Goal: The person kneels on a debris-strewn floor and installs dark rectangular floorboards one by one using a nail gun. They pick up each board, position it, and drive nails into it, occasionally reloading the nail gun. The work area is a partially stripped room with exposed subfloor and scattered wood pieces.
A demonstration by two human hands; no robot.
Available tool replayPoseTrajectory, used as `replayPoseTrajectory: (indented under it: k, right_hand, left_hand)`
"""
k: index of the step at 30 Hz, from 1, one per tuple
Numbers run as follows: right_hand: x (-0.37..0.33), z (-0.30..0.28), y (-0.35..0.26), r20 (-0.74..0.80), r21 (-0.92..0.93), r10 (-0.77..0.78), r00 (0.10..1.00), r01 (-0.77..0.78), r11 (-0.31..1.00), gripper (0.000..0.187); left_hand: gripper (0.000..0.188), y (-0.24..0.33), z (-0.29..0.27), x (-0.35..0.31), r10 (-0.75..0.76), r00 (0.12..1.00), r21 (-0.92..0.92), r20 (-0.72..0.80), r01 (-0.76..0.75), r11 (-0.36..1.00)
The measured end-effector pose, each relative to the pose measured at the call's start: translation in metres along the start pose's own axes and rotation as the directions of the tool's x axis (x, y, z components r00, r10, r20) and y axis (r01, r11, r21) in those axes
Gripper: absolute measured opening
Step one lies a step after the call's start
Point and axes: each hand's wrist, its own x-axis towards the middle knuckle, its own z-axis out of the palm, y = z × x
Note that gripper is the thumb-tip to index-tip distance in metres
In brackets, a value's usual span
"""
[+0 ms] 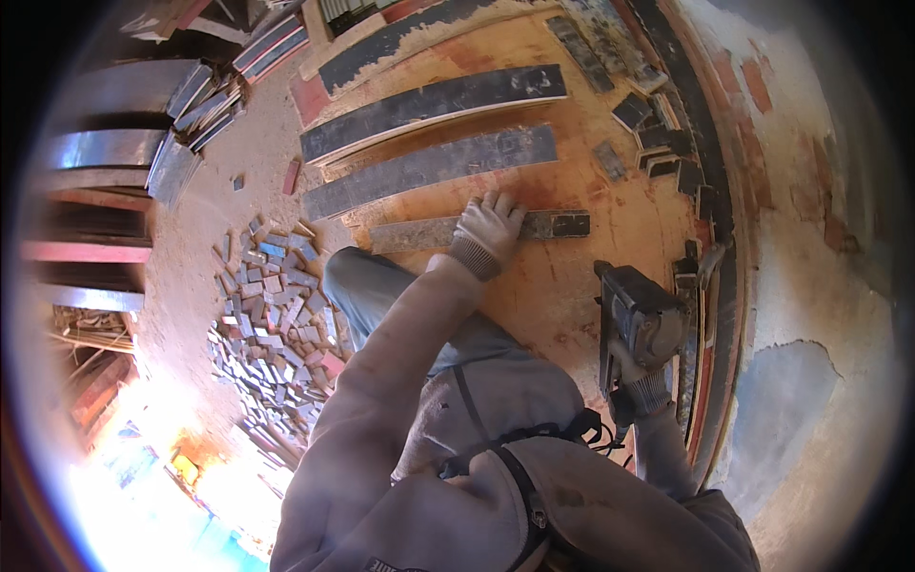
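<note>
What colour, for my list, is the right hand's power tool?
The power tool looks mostly black, clearest in head view.

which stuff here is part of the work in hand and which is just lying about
In use:
- narrow dark strip, under the left hand
- black power tool, in the right hand

Apparently just lying about:
- heap of small blocks
- small red block

From my remote station I see a brown panel [553, 286] bearing dark planks [434, 112], laid roughly parallel, and a narrower strip [410, 235]. Beside it I observe the dusty floor [214, 195], carrying heaped small blocks [276, 319] and one red piece [292, 176].
</note>
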Motion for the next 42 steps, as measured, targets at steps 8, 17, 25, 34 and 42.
replayPoseTrajectory:
  k: [8,17,25,34,42]
  right_hand:
    - [-0.012,-0.016,-0.042,0.052,-0.11,0.073,0.996,-0.067,0.992,0.077]
    - [-0.013,-0.008,-0.055,-0.025,-0.288,-0.183,0.983,0.168,0.943,0.069]
    - [-0.012,-0.018,-0.09,0.079,0.064,0.193,0.978,-0.198,0.978,0.069]
    - [-0.023,-0.019,-0.104,-0.046,-0.377,-0.136,0.99,0.109,0.92,0.074]
    - [-0.02,-0.006,-0.095,-0.069,0.362,-0.319,0.945,0.322,0.875,0.057]
  left_hand:
    - [0.054,0.0,-0.086,-0.037,0.024,0.98,-0.085,-0.2,-0.041,0.996]
    - [0.067,-0.116,-0.157,-0.29,-0.409,0.892,0.166,-0.191,0.44,0.883]
    - [0.081,-0.128,-0.148,-0.212,-0.427,0.838,-0.098,-0.339,0.42,0.902]
    - [0.065,-0.077,-0.104,-0.004,-0.149,0.94,0.059,-0.307,0.175,0.983]
    - [0.073,0.01,-0.061,-0.04,0.028,0.978,0.026,-0.208,-0.023,0.999]
